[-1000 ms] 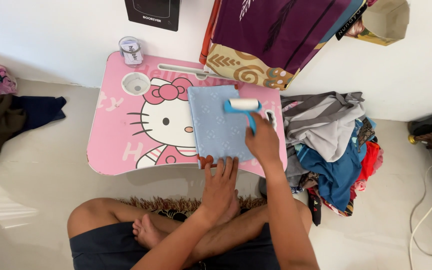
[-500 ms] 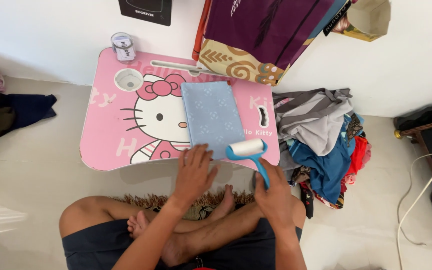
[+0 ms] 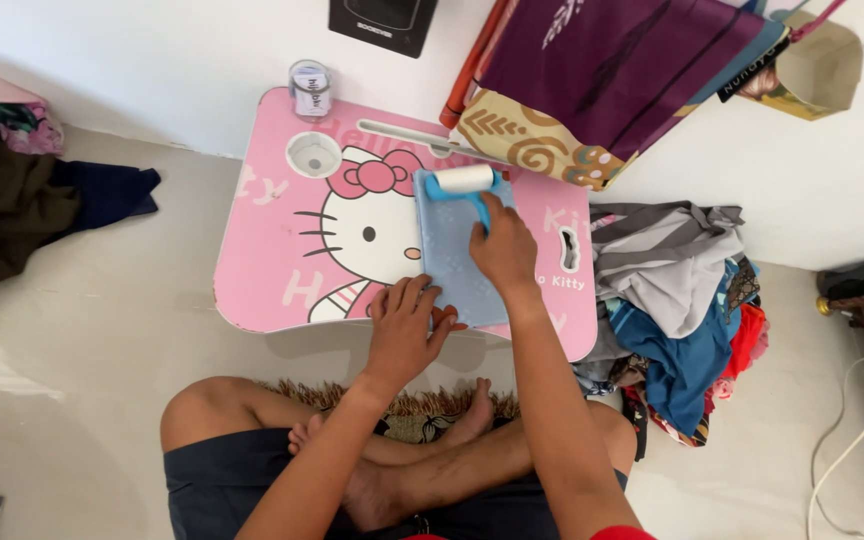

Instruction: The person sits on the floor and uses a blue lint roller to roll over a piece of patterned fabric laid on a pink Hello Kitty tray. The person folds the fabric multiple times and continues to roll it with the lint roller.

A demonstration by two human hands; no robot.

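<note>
A folded light blue cloth [image 3: 452,250] lies flat on a pink lap table [image 3: 272,270] with a cartoon cat picture. My right hand [image 3: 502,245] grips the blue handle of a lint roller [image 3: 464,182], whose white roll rests at the cloth's far edge. My left hand [image 3: 404,325] lies flat with fingers spread on the cloth's near left corner, pressing it to the table. I sit cross-legged on the floor in front of the table.
A small clear jar [image 3: 309,88] stands at the table's far edge beside a round cup hole [image 3: 312,155]. A pile of clothes [image 3: 677,310] lies right of the table, more clothes [image 3: 12,190] at far left. A purple patterned bag [image 3: 602,80] leans on the wall.
The roller went from the cloth's far end to its near end, then back to the far edge. My left hand stayed on the near edge of the cloth.
</note>
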